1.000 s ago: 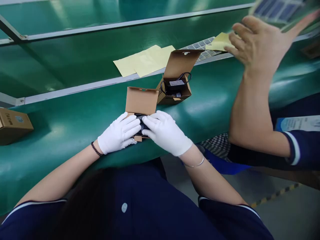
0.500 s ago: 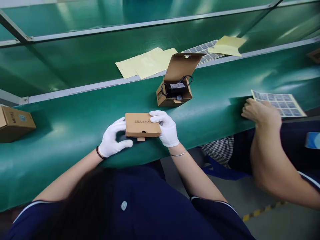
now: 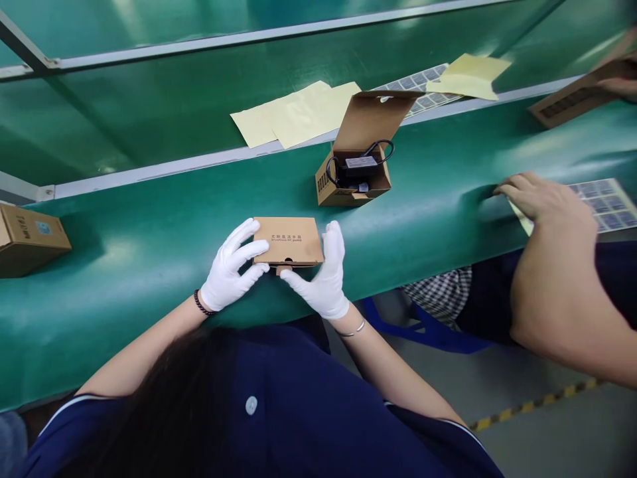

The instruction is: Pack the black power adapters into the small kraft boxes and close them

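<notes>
A small brown cardboard box [image 3: 288, 239] with its lid down lies on the green belt [image 3: 149, 239] just in front of me. My left hand [image 3: 229, 269], in a white glove, grips the box's left end with curled fingers. My right hand [image 3: 322, 279], also gloved, holds the right end, its thumb under the front tab. Behind it stands a second box [image 3: 354, 179] with its lid up, a black device and cable inside.
A closed brown box [image 3: 27, 236] sits at the far left of the belt. Yellow paper sheets [image 3: 293, 119] and label sheets [image 3: 423, 83] lie on the rail behind. A co-worker's bare hand [image 3: 540, 199] rests on a label sheet [image 3: 604, 202] at the right.
The lid of the box in my hands went from upright to shut. My hands moved from on top of it to its ends. The co-worker's arm came down onto the belt with a label sheet.
</notes>
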Available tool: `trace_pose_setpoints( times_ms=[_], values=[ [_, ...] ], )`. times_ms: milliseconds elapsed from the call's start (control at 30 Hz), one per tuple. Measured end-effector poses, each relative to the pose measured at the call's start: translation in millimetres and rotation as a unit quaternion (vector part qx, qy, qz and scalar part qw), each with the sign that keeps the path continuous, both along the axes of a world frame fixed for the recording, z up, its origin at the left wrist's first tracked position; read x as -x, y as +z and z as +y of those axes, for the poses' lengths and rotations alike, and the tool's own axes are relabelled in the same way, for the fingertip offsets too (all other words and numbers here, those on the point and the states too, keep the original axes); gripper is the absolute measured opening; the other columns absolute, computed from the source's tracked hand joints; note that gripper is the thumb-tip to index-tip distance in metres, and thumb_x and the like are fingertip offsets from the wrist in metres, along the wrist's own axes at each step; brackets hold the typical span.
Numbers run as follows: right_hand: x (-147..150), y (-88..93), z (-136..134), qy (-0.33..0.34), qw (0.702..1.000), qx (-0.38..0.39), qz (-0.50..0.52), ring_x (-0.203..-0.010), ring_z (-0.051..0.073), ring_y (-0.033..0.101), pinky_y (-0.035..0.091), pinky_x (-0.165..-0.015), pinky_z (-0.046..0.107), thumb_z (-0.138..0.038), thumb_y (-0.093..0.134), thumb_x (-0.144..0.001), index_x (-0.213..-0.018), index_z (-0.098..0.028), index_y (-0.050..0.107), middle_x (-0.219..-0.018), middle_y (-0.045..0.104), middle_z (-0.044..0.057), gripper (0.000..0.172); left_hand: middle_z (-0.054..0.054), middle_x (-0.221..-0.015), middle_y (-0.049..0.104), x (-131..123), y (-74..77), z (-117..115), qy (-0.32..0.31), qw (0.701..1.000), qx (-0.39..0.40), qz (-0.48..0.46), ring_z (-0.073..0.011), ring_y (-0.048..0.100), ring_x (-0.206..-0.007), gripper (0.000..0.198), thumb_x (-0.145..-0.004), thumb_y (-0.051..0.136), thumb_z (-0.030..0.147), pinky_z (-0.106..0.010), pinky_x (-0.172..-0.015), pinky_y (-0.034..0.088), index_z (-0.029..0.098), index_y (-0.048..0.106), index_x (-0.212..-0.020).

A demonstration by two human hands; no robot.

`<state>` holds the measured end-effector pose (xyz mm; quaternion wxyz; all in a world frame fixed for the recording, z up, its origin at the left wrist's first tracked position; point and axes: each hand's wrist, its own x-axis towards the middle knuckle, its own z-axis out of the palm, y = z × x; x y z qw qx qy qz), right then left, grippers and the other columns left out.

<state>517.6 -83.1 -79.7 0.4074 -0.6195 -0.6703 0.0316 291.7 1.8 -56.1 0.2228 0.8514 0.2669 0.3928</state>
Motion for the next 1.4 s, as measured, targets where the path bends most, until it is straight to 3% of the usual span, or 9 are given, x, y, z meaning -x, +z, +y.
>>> trace_pose_setpoints(
  times_ms=[167, 267, 400, 500, 733, 967, 1100, 1267, 1400],
  values=[
    [11.9, -11.9, -4.1, 0.022, 0.999, 0.039, 0.026, -0.157, 0.041, 0.032, 0.041, -0.120, 0.068, -0.054, 0.072, -0.091, -0.164, -0.025, -0.021, -0.171, 0.019, 0.028, 0.122, -0.013, -0.158, 0.053, 3.3, -3.3, 3.0, -0.007, 1.000, -0.015, 0.012, -0.0310, 0.045, -0.152, 0.046, -0.100, 0.065, 0.032, -0.061, -0.116, 0.050, 0.033, 0.051, -0.144],
    [4.5, -13.3, -3.2, 0.022, 0.999, 0.037, 0.002, -0.156, 0.041, 0.034, 0.042, -0.118, 0.069, -0.058, 0.072, -0.089, -0.164, -0.027, -0.022, -0.169, 0.024, 0.027, 0.124, -0.010, -0.156, 0.056, 7.4, -4.3, 13.9, -0.043, 0.997, -0.058, 0.039, -0.0318, 0.040, -0.155, 0.059, -0.099, 0.068, 0.039, -0.063, -0.119, 0.044, 0.039, 0.043, -0.152],
    [-10.5, -10.6, -1.4, 0.055, 0.997, -0.013, -0.045, -0.150, 0.041, 0.044, 0.045, -0.115, 0.070, -0.056, 0.073, -0.089, -0.161, -0.035, 0.020, -0.160, 0.042, 0.019, 0.092, -0.008, -0.151, 0.062, 9.4, -3.9, 28.1, -0.085, 0.987, -0.118, 0.074, -0.0305, 0.043, -0.153, 0.080, -0.089, 0.076, 0.057, -0.057, -0.121, 0.044, 0.040, 0.036, -0.156],
    [-17.9, -8.6, 1.8, 0.085, 0.994, -0.044, -0.059, -0.144, 0.036, 0.051, 0.049, -0.114, 0.066, -0.051, 0.073, -0.091, -0.141, -0.035, 0.051, -0.147, 0.055, 0.012, 0.057, -0.008, -0.145, 0.066, 8.1, -4.1, 32.7, -0.088, 0.981, -0.153, 0.076, -0.0273, 0.048, -0.151, 0.073, -0.094, 0.073, 0.048, -0.053, -0.119, 0.047, 0.040, 0.035, -0.155],
    [-24.2, -8.6, 8.5, 0.110, 0.989, 0.020, -0.099, -0.136, 0.034, 0.054, 0.049, -0.110, 0.064, -0.031, 0.068, -0.092, -0.116, -0.030, 0.068, -0.140, 0.062, 0.011, 0.024, -0.006, -0.144, 0.067, 7.5, -17.6, 33.1, -0.089, 0.980, -0.161, 0.077, -0.0245, 0.045, -0.153, 0.071, -0.097, 0.070, 0.044, -0.050, -0.116, 0.048, 0.044, 0.030, -0.157],
    [-13.0, -3.3, 3.0, 0.069, 0.985, -0.006, -0.156, -0.137, 0.038, 0.053, 0.043, -0.113, 0.063, -0.071, 0.067, -0.086, -0.119, -0.030, 0.067, -0.134, 0.066, 0.011, 0.052, -0.008, -0.141, 0.069, 8.0, -12.8, 29.7, -0.089, 0.981, -0.121, 0.125, -0.0286, 0.049, -0.150, 0.054, -0.093, 0.070, 0.057, -0.055, -0.118, 0.046, 0.035, 0.055, -0.140],
    [-1.6, 3.2, 6.4, 0.038, 0.986, -0.039, -0.155, -0.138, 0.035, 0.054, 0.044, -0.113, 0.060, -0.062, 0.064, -0.093, -0.115, -0.029, 0.067, -0.131, 0.067, 0.011, 0.040, -0.010, -0.142, 0.067, 4.0, -7.9, 22.4, -0.067, 0.987, -0.106, 0.097, -0.0313, 0.049, -0.149, 0.064, -0.086, 0.072, 0.070, -0.057, -0.119, 0.045, 0.032, 0.057, -0.135],
    [3.1, 4.7, 10.4, 0.043, 0.990, -0.040, -0.126, -0.137, 0.033, 0.055, 0.051, -0.109, 0.056, -0.053, 0.067, -0.094, -0.113, -0.028, 0.067, -0.131, 0.067, 0.011, 0.031, -0.011, -0.137, 0.068, -6.9, -13.8, 12.1, -0.027, 0.994, -0.102, -0.003, -0.0309, 0.053, -0.145, 0.045, -0.091, 0.077, 0.048, -0.059, -0.116, 0.049, 0.027, 0.057, -0.126],
    [0.0, 3.8, 10.2, 0.071, 0.989, -0.050, -0.120, -0.130, 0.030, 0.059, 0.051, -0.108, 0.052, -0.052, 0.070, -0.094, -0.108, -0.027, 0.069, -0.125, 0.069, 0.011, 0.029, -0.011, -0.135, 0.068, -8.9, -18.5, 10.0, -0.006, 0.996, -0.089, 0.013, -0.0321, 0.056, -0.142, 0.046, -0.091, 0.076, 0.054, -0.061, -0.115, 0.049, 0.026, 0.057, -0.121]
  ],
)
